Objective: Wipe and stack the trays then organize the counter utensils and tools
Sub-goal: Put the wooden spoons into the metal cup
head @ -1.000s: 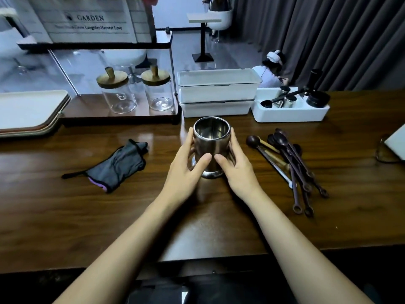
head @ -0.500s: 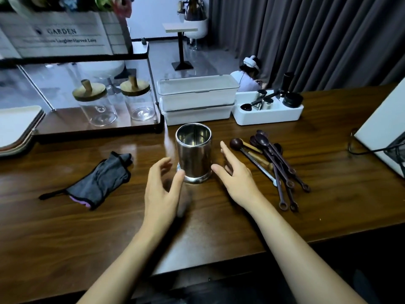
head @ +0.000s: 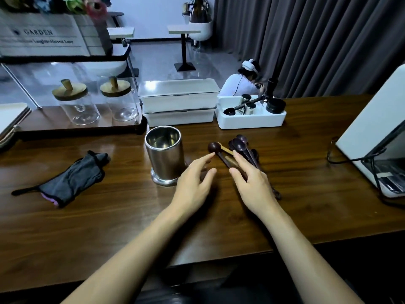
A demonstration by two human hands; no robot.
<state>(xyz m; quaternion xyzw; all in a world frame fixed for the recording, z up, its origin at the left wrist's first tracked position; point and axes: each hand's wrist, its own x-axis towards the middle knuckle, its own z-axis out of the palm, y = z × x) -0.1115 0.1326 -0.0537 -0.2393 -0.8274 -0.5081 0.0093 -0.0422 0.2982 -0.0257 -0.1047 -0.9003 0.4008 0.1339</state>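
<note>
spoons [head: 240, 147] piled beside cup [head: 164, 154] — left hand [head: 195, 183] and right hand [head: 252, 185] over them, fingers loose, nothing gripped — likely to gather them into the cup.

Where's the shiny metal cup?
In the head view, the metal cup stands mid-counter, left of the dark spoons, in front of the stacked white boxes.

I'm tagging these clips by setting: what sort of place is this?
Probably a café: dark spoons piled on the wooden counter, a white bin of coffee tools, small tables beyond.
</note>
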